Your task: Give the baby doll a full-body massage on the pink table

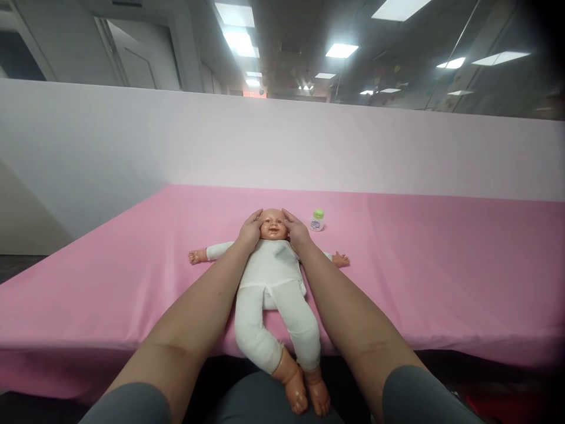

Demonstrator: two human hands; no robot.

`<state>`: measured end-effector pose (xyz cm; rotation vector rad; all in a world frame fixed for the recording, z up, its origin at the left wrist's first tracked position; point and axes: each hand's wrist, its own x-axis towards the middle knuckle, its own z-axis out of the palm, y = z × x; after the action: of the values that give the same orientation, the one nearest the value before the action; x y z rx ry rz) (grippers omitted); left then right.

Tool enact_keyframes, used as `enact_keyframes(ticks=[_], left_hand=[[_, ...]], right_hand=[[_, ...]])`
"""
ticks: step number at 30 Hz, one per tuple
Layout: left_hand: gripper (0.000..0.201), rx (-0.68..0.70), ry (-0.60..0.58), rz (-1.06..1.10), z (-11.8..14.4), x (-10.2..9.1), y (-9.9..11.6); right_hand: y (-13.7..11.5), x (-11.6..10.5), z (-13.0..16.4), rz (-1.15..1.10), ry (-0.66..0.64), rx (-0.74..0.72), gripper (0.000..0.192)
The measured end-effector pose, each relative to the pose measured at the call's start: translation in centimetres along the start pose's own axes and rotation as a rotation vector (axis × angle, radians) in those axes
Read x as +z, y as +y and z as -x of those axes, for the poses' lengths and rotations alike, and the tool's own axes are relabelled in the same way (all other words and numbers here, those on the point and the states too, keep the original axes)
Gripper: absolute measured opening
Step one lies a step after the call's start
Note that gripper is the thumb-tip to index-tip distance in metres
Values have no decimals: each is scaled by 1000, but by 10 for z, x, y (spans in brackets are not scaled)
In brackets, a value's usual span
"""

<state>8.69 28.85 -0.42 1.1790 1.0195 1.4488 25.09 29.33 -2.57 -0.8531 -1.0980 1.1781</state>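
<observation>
Head view: a doll [270,265] in a white body suit lies face up at the centre of the frame, on a tabletop [450,265] covered in pink, its arms spread to either side and its feet [295,391] reaching past the near edge at lower centre. The left hand [251,229] and the right hand [297,231] lie along opposite sides of the doll's head [273,226], fingers extended and unclenched; how firmly they press cannot be told. Just beside the right hand, right of centre, stands a small bottle [316,220] with a green cap, apart from the fingers. A pale partition [282,147] crosses the frame behind. The step in hand appears to be paired contact at the temples; continuing from this position would call for light, even pressure from both sides, with the head kept centred and the bottle undisturbed.
</observation>
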Motion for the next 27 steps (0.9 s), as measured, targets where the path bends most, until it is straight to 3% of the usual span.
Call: enact_keyframes(ticks=[7, 15, 21, 27], left_hand=[[75, 173, -49, -295, 9, -3, 2], [66, 201, 17, -418, 8, -2, 4], [59, 87, 4, -233, 0, 0, -2], [74, -41, -61, -56, 6, -1, 5]], right_hand=[[-14, 6, 12, 193, 10, -154, 75], [-15, 7, 11, 315, 79, -218, 61], [4, 2, -6, 165, 56, -120, 58], [9, -2, -9, -7, -21, 26, 67]])
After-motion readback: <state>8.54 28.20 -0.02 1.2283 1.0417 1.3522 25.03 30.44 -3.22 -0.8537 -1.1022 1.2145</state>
